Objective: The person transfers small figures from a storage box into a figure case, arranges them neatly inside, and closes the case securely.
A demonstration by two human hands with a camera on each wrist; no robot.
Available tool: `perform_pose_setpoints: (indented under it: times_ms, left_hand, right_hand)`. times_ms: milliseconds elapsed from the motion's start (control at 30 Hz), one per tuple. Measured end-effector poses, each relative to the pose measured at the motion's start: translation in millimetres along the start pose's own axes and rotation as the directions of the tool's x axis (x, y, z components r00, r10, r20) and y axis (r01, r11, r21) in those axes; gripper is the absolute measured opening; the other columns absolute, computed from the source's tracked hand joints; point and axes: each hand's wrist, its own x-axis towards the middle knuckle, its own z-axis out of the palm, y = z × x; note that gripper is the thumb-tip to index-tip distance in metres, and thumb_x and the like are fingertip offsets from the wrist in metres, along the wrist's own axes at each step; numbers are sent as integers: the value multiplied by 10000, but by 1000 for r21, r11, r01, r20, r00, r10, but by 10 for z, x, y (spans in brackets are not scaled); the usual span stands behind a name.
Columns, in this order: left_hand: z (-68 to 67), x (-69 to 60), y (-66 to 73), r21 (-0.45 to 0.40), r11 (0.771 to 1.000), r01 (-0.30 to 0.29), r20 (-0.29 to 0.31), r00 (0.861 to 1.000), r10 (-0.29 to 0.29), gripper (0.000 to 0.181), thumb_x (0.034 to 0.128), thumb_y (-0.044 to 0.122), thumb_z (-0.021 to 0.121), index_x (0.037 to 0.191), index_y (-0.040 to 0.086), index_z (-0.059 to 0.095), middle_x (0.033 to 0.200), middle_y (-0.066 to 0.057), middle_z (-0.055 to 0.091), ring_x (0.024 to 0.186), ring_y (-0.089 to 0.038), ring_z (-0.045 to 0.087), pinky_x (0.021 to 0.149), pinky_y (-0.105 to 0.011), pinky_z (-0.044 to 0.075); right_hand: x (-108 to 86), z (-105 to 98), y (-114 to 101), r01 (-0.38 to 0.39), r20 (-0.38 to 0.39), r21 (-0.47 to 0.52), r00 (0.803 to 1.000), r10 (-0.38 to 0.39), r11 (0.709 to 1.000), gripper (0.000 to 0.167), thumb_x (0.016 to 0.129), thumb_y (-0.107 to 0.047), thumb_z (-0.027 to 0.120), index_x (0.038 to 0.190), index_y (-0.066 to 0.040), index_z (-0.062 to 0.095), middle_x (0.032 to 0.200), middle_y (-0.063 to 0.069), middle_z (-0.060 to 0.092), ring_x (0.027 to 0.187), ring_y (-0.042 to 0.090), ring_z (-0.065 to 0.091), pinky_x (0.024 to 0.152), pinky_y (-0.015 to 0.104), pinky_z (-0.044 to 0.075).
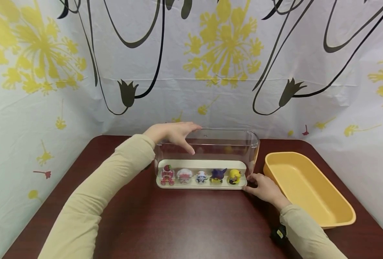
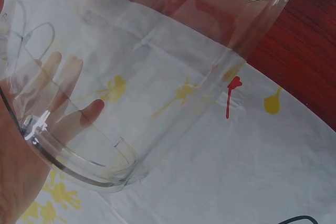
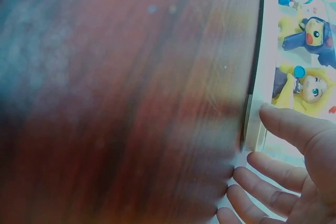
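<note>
A clear display case (image 1: 207, 153) stands on the table, with a cream base (image 1: 202, 164) at its bottom. Along the base sit several small figurines, among them a pink one with a strawberry (image 1: 167, 175), a purple-hooded one (image 1: 217, 175) and a yellow one (image 1: 234, 176). Over the upper left of the case reaches my left hand (image 1: 176, 135), fingers extended and thumb apart. In the left wrist view that hand shows partly through the clear plastic. At the base's right end, my right hand (image 1: 264, 187) holds the corner between thumb and fingers, beside the yellow figurine (image 3: 310, 87).
A yellow rectangular tub (image 1: 311, 187) stands on the right of the dark red table (image 1: 191, 223), close to my right forearm. Behind and to both sides hangs a white cloth (image 1: 178, 54) with yellow and dark flower prints. A small black object (image 1: 278, 234) is by my right sleeve.
</note>
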Motion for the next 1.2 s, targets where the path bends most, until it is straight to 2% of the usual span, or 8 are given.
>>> perform_pose_setpoints:
  times_ms: [333,667,967,1200]
  left_hand:
    - [100,20,-20,31,999,5,-9,1000,-4,890,766,394,663,1407,65,141,1431,-130,129,1298,-221,97,1014,-343,142]
    - [223,40,-78,27,999,-22,-27,999,23,879,755,384,678,1393,51,173,1282,-115,341,1163,-201,335,939,-321,282]
    - [323,28,-84,30,1000,6,-30,1000,-5,892,743,414,679,1401,89,172,1308,-92,313,1195,-183,309,949,-324,277]
    - [403,42,-99,54,999,-4,-47,999,6,874,742,375,691,1396,78,192,1334,-110,286,1211,-198,292,965,-324,256]
  right_hand:
    - [-2,5,9,-12,-2,1,1000,12,1000,324,735,-271,703,911,-15,612,840,72,601,781,246,560,703,425,429]
    - [-9,-4,-1,-14,0,-9,1000,14,1000,315,736,-296,701,897,-41,609,831,62,598,760,233,557,684,418,434]
    - [-12,-3,-7,-17,2,-7,1000,17,1000,322,737,-284,702,908,-27,610,838,67,600,762,234,557,687,419,435]
    - [-9,-5,-9,-34,4,-10,999,34,999,309,735,-280,703,895,-33,609,839,71,600,757,230,555,685,418,435]
